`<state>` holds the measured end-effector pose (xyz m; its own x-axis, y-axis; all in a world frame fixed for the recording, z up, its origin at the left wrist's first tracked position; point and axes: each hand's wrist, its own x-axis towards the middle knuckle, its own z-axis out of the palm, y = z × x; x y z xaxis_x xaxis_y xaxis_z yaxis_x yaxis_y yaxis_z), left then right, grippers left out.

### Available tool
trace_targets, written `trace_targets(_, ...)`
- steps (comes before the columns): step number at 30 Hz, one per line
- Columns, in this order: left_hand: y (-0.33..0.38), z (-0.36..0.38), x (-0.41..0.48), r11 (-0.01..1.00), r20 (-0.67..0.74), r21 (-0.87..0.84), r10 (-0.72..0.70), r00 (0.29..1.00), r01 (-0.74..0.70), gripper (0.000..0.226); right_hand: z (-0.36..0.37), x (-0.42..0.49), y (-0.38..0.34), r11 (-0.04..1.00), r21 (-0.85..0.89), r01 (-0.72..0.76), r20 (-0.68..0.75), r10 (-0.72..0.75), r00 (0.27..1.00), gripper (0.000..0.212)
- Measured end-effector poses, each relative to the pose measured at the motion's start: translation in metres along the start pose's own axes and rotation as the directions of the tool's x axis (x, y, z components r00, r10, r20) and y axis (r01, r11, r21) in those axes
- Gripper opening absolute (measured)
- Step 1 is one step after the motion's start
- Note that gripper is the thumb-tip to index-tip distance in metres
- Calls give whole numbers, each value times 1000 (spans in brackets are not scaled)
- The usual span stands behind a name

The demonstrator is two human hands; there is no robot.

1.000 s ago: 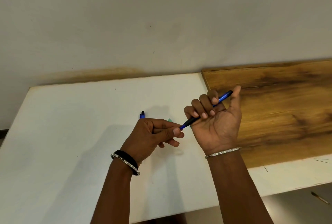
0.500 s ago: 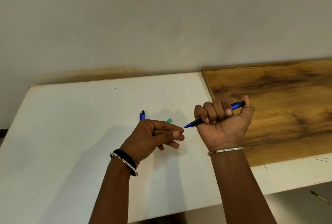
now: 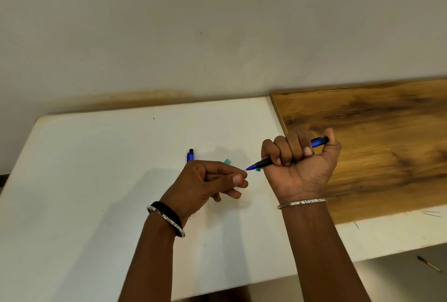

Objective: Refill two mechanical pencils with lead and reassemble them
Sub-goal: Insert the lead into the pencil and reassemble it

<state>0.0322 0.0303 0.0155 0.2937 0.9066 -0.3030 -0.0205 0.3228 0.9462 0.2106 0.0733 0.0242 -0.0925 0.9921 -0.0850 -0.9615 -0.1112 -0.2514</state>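
Where second pencil lies, white table, wood board, pale wall

The middle of the pencil is concealed inside the right grip, right of the left grip; only its tip section and rear end show. Above the left grip, one end of the second pencil shows; the remainder is hidden behind it. The green case shows two corners only. Any item pinched in the left grip is too thin to identify. The desk is cut off left of and below the left grip.
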Motion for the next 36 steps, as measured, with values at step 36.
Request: trace_targets(36, -5, -2, 4, 999, -94, 35, 1, 996, 2, 18, -12, 3, -2, 996, -55, 77, -86, -81, 993, 55)
